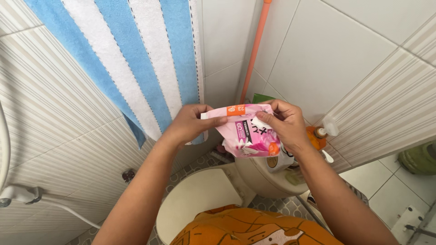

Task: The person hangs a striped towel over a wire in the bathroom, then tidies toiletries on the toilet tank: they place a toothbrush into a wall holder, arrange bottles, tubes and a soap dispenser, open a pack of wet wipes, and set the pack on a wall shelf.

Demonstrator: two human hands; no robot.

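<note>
Both my hands hold a pink refill pouch (pixel 245 134) up in front of the tiled wall. My left hand (pixel 190 123) pinches its upper left corner between thumb and fingers. My right hand (pixel 282 122) grips the upper right corner near the top seam. The pouch hangs above the cream toilet tank (pixel 261 177). An orange patterned garment (pixel 254 227) on my body fills the bottom edge.
A blue and white striped towel (pixel 141 59) hangs on the wall at left. An orange pole (pixel 254 50) leans in the corner. An orange pump bottle (pixel 318 136) stands behind my right wrist. The toilet lid (pixel 200 199) lies below. A spray hose (pixel 27 195) runs at left, a green thing (pixel 420 159) at right.
</note>
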